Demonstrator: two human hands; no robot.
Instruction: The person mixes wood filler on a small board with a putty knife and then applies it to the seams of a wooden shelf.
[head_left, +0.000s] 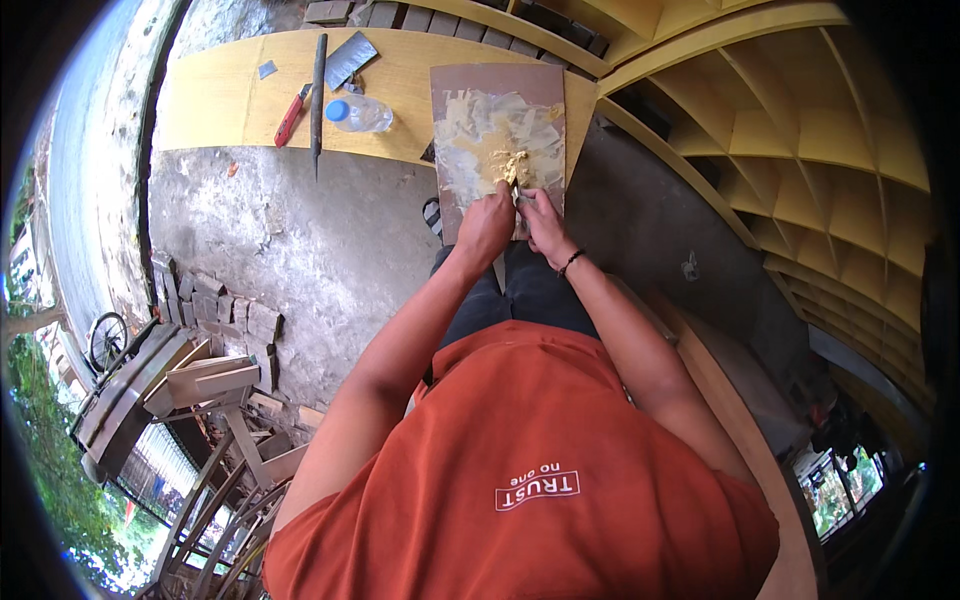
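In front of my lap lies a brown flat board (499, 76) smeared with pale, yellowish putty. A lumpy heap of the putty (511, 163) sits near its middle. My left hand (486, 229) is curled over the board just below the heap, its fingertips at the putty's edge; whether it grips a tool is hidden. Close beside it, my right hand (546, 225) is closed on a small thin scraper (523, 201), mostly covered by the fingers. The two hands nearly touch.
On the yellow wooden panel (210, 97) beyond are a red utility knife (291, 120), a long dark file (319, 97), a grey flat sheet (351, 60) and a blue-capped plastic bottle (360, 114). A yellow compartmented wooden frame (757, 142) rises at right. Bricks (255, 319) and wood offcuts (214, 379) lie left.
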